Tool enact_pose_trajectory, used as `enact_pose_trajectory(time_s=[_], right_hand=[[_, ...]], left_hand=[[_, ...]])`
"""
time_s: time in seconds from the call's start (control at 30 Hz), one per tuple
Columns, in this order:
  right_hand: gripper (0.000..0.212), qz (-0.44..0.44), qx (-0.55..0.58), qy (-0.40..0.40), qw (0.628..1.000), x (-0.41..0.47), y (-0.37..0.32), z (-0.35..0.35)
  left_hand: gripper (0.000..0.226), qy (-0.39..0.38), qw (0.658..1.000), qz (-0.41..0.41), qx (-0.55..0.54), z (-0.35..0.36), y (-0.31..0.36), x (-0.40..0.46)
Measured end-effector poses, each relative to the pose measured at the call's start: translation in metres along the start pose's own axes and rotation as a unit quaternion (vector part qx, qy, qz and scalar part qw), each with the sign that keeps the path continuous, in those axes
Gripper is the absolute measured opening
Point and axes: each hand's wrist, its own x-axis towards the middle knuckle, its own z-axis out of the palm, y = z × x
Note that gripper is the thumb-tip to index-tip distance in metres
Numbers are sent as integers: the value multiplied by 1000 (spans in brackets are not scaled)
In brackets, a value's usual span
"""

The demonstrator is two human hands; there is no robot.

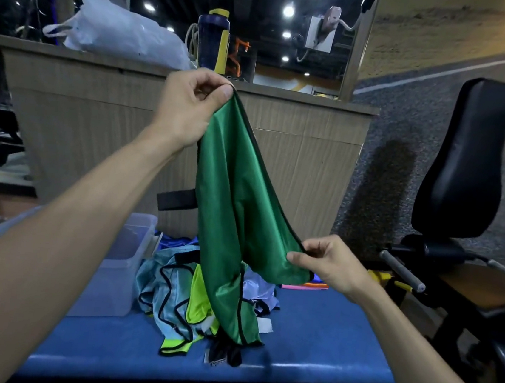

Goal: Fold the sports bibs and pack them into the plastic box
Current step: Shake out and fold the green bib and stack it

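Observation:
A green sports bib [234,208] with black trim hangs in the air above the blue bench [316,338]. My left hand [192,104] pinches its top edge, raised high. Lower and to the right, my right hand [327,266] pinches another edge of the same bib. The bib's bottom end trails onto a pile of other bibs [171,295], light blue, neon yellow and lilac, lying on the bench. A clear plastic box [125,259] stands at the left of the pile, partly hidden by my left forearm.
A wooden counter [296,146] rises right behind the bench, with a white plastic bag [118,30] and a dark bottle [212,42] on top. A black padded gym machine seat [466,157] stands at the right. Coloured strips [306,287] lie at the bench's far right.

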Motion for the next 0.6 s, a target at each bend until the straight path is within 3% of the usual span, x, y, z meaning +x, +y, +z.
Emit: enact_pose_trajectory(time_s=[0.1,0.17,0.27,0.4,0.6], right_hand=[[61,4,-3,21,1000,-7,21,-3],[72,-11,19,61,998,-9,25,-15],[60,-33,64,145,987,-6,5,-39],[17,-101,119,255,954,13,-44,-63],[20,-246,210,308,895,29,-142,-114]], left_hand=[[7,19,1000,-6,13,-8,-3,1],[10,21,1000,-9,13,-16,-8,0],[17,31,999,-27,-7,-26,-19,-1],[16,-31,997,-60,-22,-23,-29,-14],[19,-101,981,-141,-90,-40,-16,-26]])
